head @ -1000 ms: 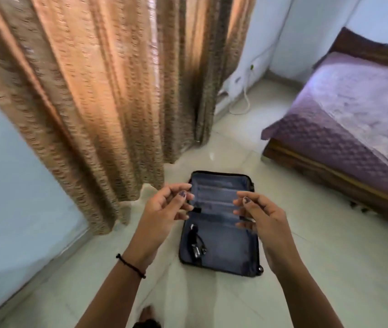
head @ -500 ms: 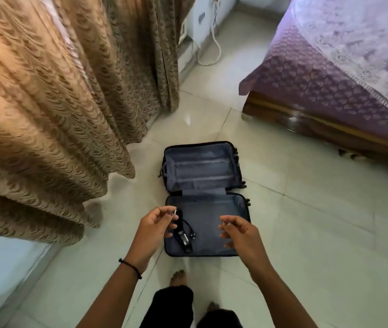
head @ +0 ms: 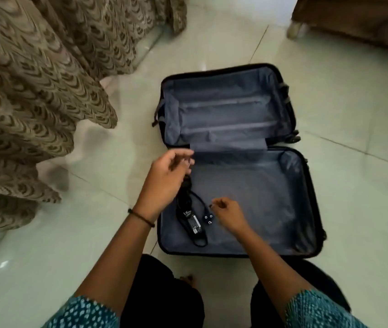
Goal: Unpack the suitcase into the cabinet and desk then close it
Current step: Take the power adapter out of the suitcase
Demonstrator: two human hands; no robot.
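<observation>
Open suitcase (head: 259, 197) lies flat on the tile floor (head: 353, 91), both halves lined in grey, nearly bare. One item is left: a black gadget (head: 191, 221) w/ cord & plug (head: 208, 218), at the left side of the near half. My left hand (head: 164, 176) hovers over its top end, fingers loosely half-curled, nothing seen in them. My right hand (head: 229, 214) is curled just beside the plug; too blurred to tell if it pinches. The gadget is prob. light, w/ a stiff body and floppy cord: grab the body, gather the cord.
</observation>
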